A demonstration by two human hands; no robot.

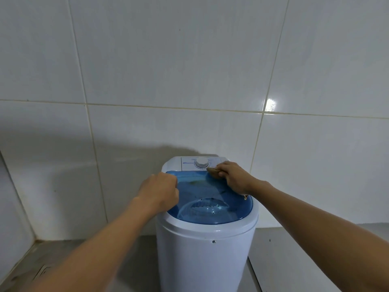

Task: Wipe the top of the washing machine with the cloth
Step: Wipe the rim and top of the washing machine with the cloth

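Observation:
A small white round washing machine [207,251] stands against the tiled wall. Its top is a see-through blue lid [208,205] with a white control panel and a dial [202,163] behind it. My right hand [232,178] presses a small brownish cloth [214,171] onto the back right of the lid, just in front of the dial; most of the cloth is hidden under my fingers. My left hand [159,189] is curled into a fist on the lid's left rim, and I cannot see anything in it.
White wall tiles [189,81] rise right behind the machine. A grey floor [88,256] runs to the left, with a floor drain [43,270] near the corner. A lighter slab [305,256] lies on the right of the machine.

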